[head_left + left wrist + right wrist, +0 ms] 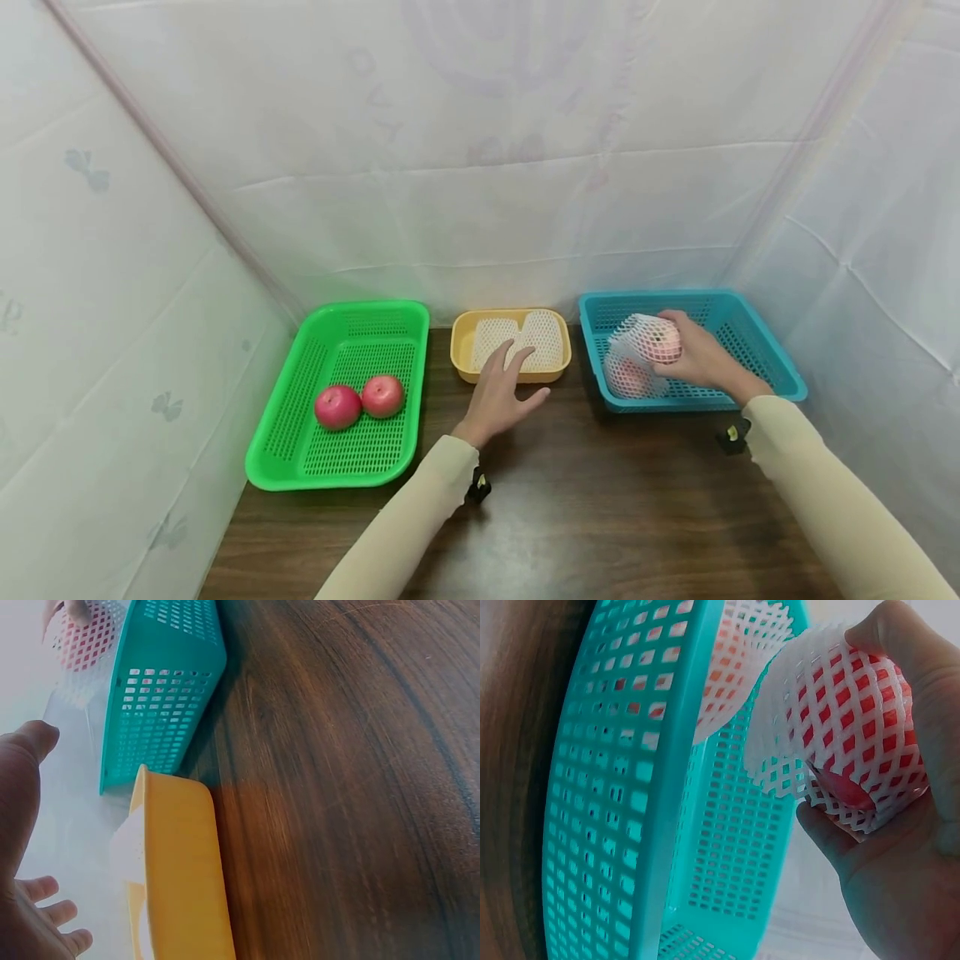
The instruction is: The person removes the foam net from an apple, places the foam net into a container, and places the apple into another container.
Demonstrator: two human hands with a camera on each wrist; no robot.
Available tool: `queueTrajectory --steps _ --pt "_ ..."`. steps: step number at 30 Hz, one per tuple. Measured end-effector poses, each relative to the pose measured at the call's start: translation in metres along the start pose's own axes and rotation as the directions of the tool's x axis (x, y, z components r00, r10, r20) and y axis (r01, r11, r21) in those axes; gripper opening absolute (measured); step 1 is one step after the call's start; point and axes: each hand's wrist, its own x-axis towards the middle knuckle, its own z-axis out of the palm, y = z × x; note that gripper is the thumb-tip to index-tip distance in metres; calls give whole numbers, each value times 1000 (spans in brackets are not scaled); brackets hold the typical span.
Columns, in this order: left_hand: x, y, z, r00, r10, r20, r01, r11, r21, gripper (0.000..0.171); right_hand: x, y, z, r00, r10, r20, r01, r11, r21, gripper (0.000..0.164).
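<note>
My right hand grips a red apple wrapped in a white foam net, held over the blue basket. Another net-wrapped apple lies in the basket's left part, just below the held one. My left hand hovers with fingers spread at the near side of the small yellow basket, holding nothing. White foam nets lie flat inside that yellow basket. In the left wrist view, the thumb and several fingertips show apart from the yellow basket's wall.
On the left stands a green basket with two bare red apples side by side. The baskets rest on a dark wooden table. White sheeting hangs behind and along both sides.
</note>
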Motion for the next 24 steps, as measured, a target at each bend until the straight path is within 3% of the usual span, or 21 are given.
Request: queueTrajectory --steps 11,17,24 --pt "-8 -11 -1 999 -35 5 35 999 -30 72 7 -14 9 1000 -8 9 9 1000 -8 96" --pt "-12 -15 -3 997 -74 -19 72 993 -98 70 13 -25 17 999 -36 16 36 999 21 95" --pt "-16 -20 -3 995 -91 -39 87 991 -103 69 22 -40 29 998 -68 17 67 997 37 97"
